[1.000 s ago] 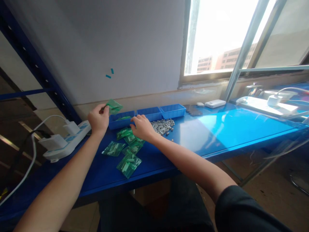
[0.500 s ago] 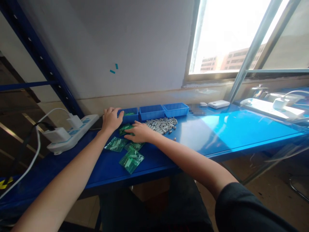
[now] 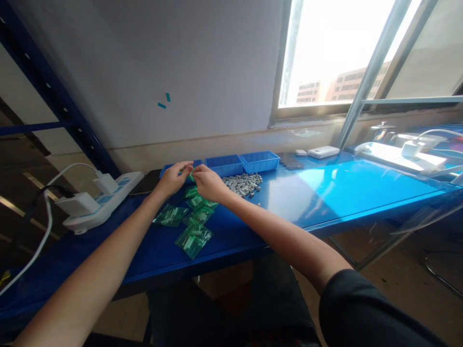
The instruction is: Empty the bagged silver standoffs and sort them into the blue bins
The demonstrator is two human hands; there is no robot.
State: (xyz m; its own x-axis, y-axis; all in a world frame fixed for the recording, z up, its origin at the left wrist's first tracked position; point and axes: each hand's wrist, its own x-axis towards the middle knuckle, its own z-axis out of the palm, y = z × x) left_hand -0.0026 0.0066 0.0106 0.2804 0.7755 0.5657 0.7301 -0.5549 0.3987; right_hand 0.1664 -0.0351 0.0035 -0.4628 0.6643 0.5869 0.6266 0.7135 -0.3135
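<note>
My left hand (image 3: 175, 179) and my right hand (image 3: 209, 183) are close together in front of the left blue bin (image 3: 166, 169). Their closed fingertips pinch a small green plastic bag (image 3: 191, 177), mostly hidden behind the fingers. Below them on the table lie several see-through green bags with small pale metal pieces inside, among them one at the left (image 3: 170, 215) and one nearest the front edge (image 3: 194, 240). A heap of short grey metal pieces (image 3: 246, 184) lies just right of my right hand.
A middle bin (image 3: 224, 166) and a right bin (image 3: 261, 162), both blue, stand along the wall. At the left sits a white power strip (image 3: 108, 205) with plugs and cables, beside a dark flat object (image 3: 146, 183). A white box-like device (image 3: 323, 152) lies under the window.
My right hand has risen from the bags on the table to meet my left hand. Both now pinch a green bag between them. The view has shifted slightly.
</note>
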